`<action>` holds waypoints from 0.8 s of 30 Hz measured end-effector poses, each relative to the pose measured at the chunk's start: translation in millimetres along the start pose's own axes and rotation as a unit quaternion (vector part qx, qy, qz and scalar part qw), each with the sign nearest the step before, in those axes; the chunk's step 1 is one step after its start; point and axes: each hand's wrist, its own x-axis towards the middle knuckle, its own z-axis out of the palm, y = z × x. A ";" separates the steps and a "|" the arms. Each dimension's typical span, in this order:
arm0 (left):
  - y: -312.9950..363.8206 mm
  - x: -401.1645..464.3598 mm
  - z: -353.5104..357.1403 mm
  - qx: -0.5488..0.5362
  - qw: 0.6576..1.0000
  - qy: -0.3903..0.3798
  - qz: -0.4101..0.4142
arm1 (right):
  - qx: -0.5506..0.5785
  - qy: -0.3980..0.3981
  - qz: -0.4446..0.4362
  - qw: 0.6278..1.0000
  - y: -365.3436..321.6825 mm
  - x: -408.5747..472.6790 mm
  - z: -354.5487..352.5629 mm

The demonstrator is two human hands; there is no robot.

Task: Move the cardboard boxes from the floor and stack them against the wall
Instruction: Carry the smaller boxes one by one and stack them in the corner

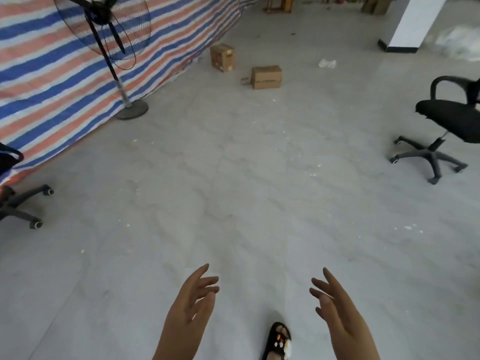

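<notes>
Two brown cardboard boxes sit on the grey floor far ahead. One box stands upright close to the striped tarp wall. The other box lies on its side a little nearer and to the right, with a small flap or scrap at its left end. My left hand and my right hand are held out low in front of me, palms facing each other, fingers straight and spread. Both hold nothing and are far from the boxes.
A black standing fan on a round base stands by the tarp at left. Office chairs stand at the right and at the left edge. A white pillar, crumpled white scrap and my sandalled foot are also visible.
</notes>
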 end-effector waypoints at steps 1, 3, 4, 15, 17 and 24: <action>9.3 21.3 16.8 -0.001 1.000 0.002 0.004 | 0.004 0.006 -0.001 1.000 -5.3 24.6 -7.6; 26.3 62.8 47.3 -0.005 1.000 0.005 0.014 | 0.001 0.004 -0.003 1.000 -12.4 70.9 -19.3; 31.8 81.7 60.5 -0.006 1.000 0.002 0.016 | -0.006 -0.001 -0.002 1.000 -13.0 92.0 -23.7; 51.9 281.3 128.9 -0.001 0.999 0.024 -0.033 | -0.028 -0.030 0.009 0.999 -30.7 321.2 -16.6; 59.1 334.8 137.5 0.004 0.999 0.026 -0.031 | -0.035 -0.028 0.005 0.999 -37.9 374.5 -8.3; 114.0 535.6 163.5 -0.003 1.000 0.004 0.027 | -0.026 0.008 -0.019 0.999 -91.0 554.7 16.3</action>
